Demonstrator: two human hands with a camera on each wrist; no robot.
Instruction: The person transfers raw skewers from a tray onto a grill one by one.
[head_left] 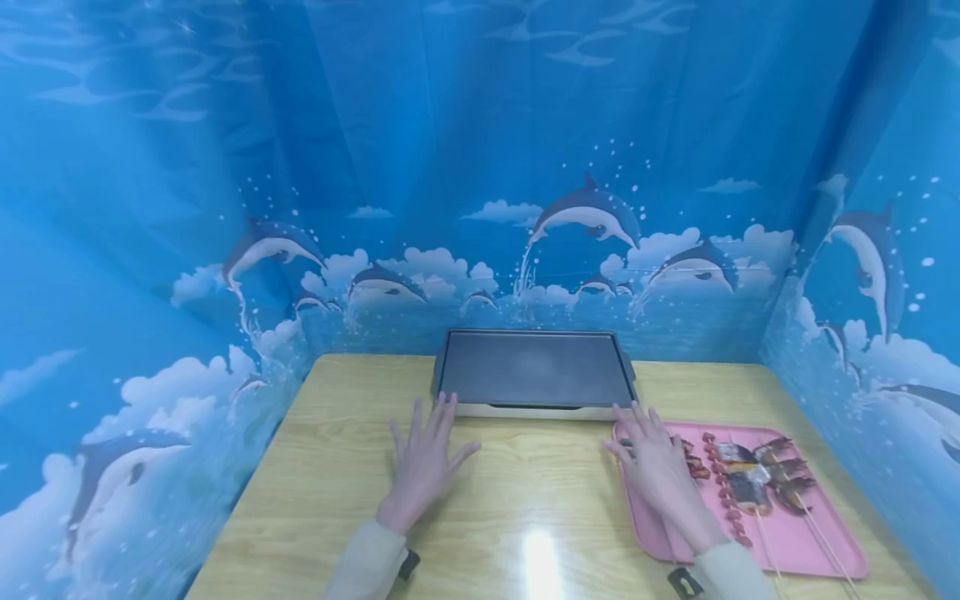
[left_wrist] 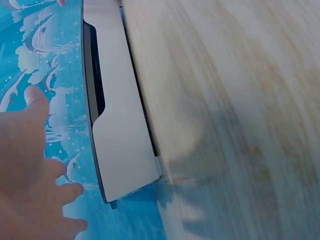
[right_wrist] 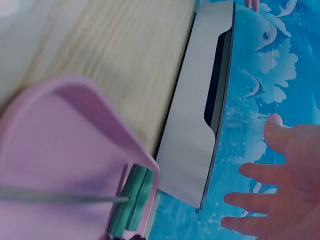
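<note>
While a dark griddle (head_left: 536,367) sits just below centre of the head view, the left hand (head_left: 422,475) spreads empty fingers near the griddle's lower-left corner; the right hand (head_left: 662,471), likewise splayed and unladen, hovers over the pink tray (head_left: 791,543) of skewers (head_left: 748,487), lower right

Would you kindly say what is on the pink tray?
Red pieces, silvery pieces, dark brown pieces, a green piece and sticks lie on the pink tray. In the head view, the right arm partly hides the tray's left side; anything covered there is unseen.
</note>
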